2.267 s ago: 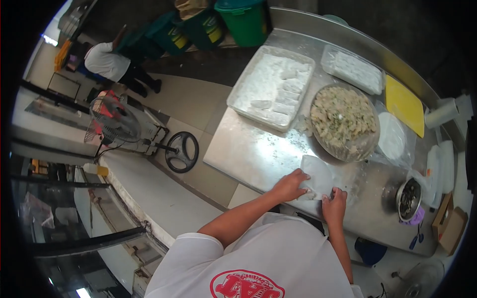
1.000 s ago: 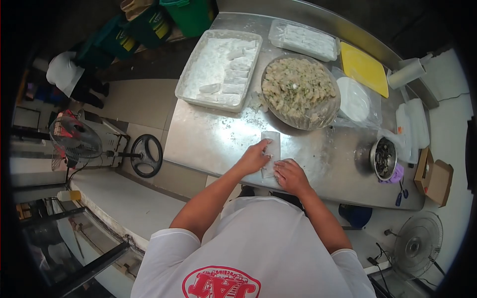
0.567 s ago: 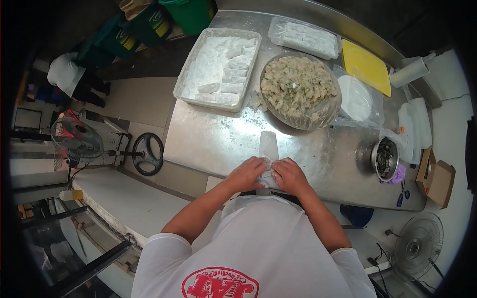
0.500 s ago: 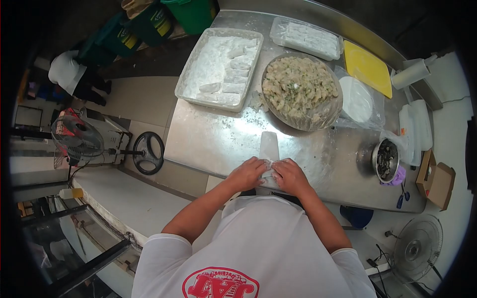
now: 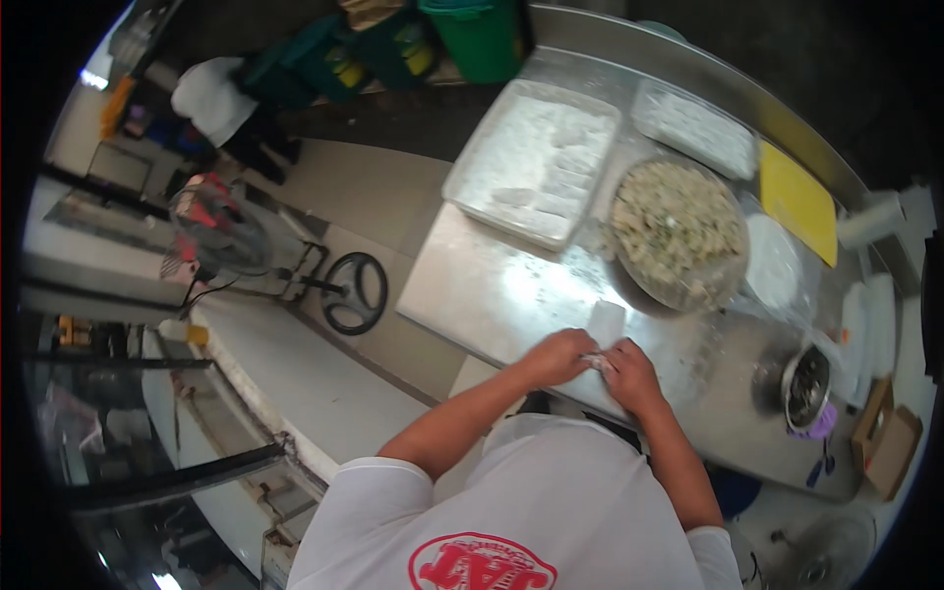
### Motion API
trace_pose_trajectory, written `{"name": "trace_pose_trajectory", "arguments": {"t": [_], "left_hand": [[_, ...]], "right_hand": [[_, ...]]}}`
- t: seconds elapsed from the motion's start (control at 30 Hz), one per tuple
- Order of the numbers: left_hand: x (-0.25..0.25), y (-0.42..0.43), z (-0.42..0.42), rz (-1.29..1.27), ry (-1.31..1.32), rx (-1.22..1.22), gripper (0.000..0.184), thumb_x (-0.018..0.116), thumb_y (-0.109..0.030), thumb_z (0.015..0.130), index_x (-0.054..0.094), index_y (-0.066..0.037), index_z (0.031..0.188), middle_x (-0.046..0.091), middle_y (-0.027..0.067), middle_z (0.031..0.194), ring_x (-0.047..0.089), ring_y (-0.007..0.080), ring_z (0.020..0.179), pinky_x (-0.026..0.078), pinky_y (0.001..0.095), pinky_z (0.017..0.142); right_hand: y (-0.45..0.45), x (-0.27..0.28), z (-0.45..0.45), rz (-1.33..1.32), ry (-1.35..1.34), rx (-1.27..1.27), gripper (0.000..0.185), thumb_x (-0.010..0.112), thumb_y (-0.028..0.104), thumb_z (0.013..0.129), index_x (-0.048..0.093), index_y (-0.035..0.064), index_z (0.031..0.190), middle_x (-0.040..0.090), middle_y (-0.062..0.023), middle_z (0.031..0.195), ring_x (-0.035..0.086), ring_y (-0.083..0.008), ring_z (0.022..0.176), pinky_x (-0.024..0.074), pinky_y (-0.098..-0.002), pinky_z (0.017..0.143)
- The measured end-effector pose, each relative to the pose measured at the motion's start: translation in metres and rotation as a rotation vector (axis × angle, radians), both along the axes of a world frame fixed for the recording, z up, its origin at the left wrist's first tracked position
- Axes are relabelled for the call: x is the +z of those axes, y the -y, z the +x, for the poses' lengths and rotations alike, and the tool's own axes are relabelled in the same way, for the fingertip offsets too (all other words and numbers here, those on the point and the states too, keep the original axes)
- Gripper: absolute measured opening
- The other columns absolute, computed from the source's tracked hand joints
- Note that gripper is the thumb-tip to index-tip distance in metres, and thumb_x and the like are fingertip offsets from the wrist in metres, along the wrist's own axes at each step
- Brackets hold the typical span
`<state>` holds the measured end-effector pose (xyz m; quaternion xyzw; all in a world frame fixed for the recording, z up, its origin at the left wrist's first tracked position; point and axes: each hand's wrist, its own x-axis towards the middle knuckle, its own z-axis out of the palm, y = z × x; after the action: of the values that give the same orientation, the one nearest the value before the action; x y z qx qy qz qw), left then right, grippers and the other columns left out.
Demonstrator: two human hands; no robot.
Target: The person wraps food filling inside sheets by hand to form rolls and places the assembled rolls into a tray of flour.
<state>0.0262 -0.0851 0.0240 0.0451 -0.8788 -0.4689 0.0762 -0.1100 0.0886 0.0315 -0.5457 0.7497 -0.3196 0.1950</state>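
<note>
At the table's near edge a thin white wrapper strip (image 5: 607, 317) lies with its far end flat on the metal. My left hand (image 5: 562, 357) and my right hand (image 5: 629, 375) meet at its near end, fingers closed in a pinch there. A small pale bit shows between the fingertips; whether it holds filling is hidden. Beyond the hands is a big round bowl of chunky pale filling with green flecks (image 5: 678, 231). To its left stands a tray of white flour (image 5: 536, 133), with several floured rolls (image 5: 565, 182) lying along its right side.
Behind the bowl are a plastic container of floured pieces (image 5: 696, 133) and a yellow board (image 5: 796, 202). A bag of round white sheets (image 5: 775, 273), a steel bowl of dark pieces (image 5: 806, 385) and a cardboard box (image 5: 885, 442) sit right. A co-worker (image 5: 216, 103) bends at far left.
The camera has turned, so the scene sits further right and lower. My hands have drawn closer together at the wrapper's near end, and less of the strip shows beyond them.
</note>
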Motion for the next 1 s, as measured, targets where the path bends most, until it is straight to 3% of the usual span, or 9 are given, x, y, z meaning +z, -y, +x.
{"name": "trace_pose_trajectory", "arguments": {"t": [0.1, 0.27, 0.37, 0.57, 0.83, 0.9, 1.0], "left_hand": [[0.000, -0.003, -0.003, 0.026, 0.106, 0.101, 0.017, 0.070, -0.010, 0.082, 0.068, -0.001, 0.096, 0.062, 0.0178, 0.093, 0.062, 0.0395, 0.092, 0.052, 0.0470, 0.082], [-0.001, -0.003, -0.010, -0.006, 0.169, 0.084, 0.017, 0.070, -0.010, 0.082, 0.067, 0.000, 0.096, 0.059, 0.0177, 0.097, 0.062, 0.0389, 0.093, 0.053, 0.0462, 0.081], [0.005, -0.005, -0.003, 0.005, -0.016, 0.086, 0.018, 0.071, -0.010, 0.083, 0.067, -0.001, 0.098, 0.059, 0.0174, 0.101, 0.062, 0.0379, 0.095, 0.052, 0.0464, 0.082], [-0.010, 0.000, -0.009, -0.076, 0.099, 0.066, 0.023, 0.072, -0.010, 0.082, 0.066, -0.001, 0.102, 0.058, 0.0173, 0.104, 0.060, 0.0382, 0.099, 0.052, 0.0463, 0.083], [-0.004, 0.009, -0.008, -0.042, -0.010, 0.031, 0.020, 0.070, -0.009, 0.084, 0.069, -0.002, 0.102, 0.060, 0.0169, 0.100, 0.061, 0.0377, 0.096, 0.052, 0.0451, 0.083], [-0.002, 0.007, -0.011, -0.026, 0.051, 0.043, 0.021, 0.069, -0.009, 0.084, 0.070, -0.003, 0.104, 0.061, 0.0163, 0.097, 0.062, 0.0370, 0.095, 0.052, 0.0448, 0.084], [0.000, 0.006, -0.020, -0.011, 0.100, 0.073, 0.019, 0.068, -0.008, 0.085, 0.070, -0.004, 0.104, 0.061, 0.0163, 0.097, 0.063, 0.0373, 0.092, 0.053, 0.0454, 0.083]], "right_hand": [[0.007, 0.022, 0.009, -0.039, 0.028, -0.107, 0.022, 0.069, 0.007, 0.084, 0.069, 0.0034, 0.105, 0.062, -0.0147, 0.098, 0.062, -0.0348, 0.092, 0.0525, -0.0436, 0.079], [0.004, 0.008, 0.004, -0.087, -0.067, -0.033, 0.023, 0.069, 0.006, 0.084, 0.069, 0.0011, 0.106, 0.062, -0.0153, 0.099, 0.062, -0.0352, 0.092, 0.0519, -0.0442, 0.082], [0.005, 0.000, -0.005, -0.013, -0.028, -0.009, 0.023, 0.069, 0.005, 0.083, 0.068, 0.0003, 0.105, 0.062, -0.0156, 0.099, 0.061, -0.0359, 0.093, 0.0513, -0.0443, 0.084], [0.012, 0.023, -0.001, -0.089, -0.087, 0.005, 0.025, 0.069, 0.005, 0.080, 0.068, 0.0020, 0.105, 0.061, -0.0161, 0.101, 0.059, -0.0359, 0.097, 0.0498, -0.0457, 0.085], [0.016, 0.011, -0.016, 0.051, -0.119, 0.065, 0.027, 0.071, 0.009, 0.081, 0.068, 0.0022, 0.107, 0.061, -0.0150, 0.102, 0.059, -0.0348, 0.095, 0.0496, -0.0458, 0.084], [0.018, 0.014, -0.014, -0.093, -0.013, 0.016, 0.024, 0.071, 0.009, 0.083, 0.069, 0.0031, 0.106, 0.063, -0.0141, 0.100, 0.061, -0.0346, 0.092, 0.0510, -0.0437, 0.082], [0.016, 0.000, -0.018, -0.153, -0.062, -0.008, 0.019, 0.071, 0.008, 0.084, 0.070, 0.0023, 0.102, 0.064, -0.0132, 0.097, 0.062, -0.0340, 0.090, 0.0520, -0.0421, 0.079]]}}
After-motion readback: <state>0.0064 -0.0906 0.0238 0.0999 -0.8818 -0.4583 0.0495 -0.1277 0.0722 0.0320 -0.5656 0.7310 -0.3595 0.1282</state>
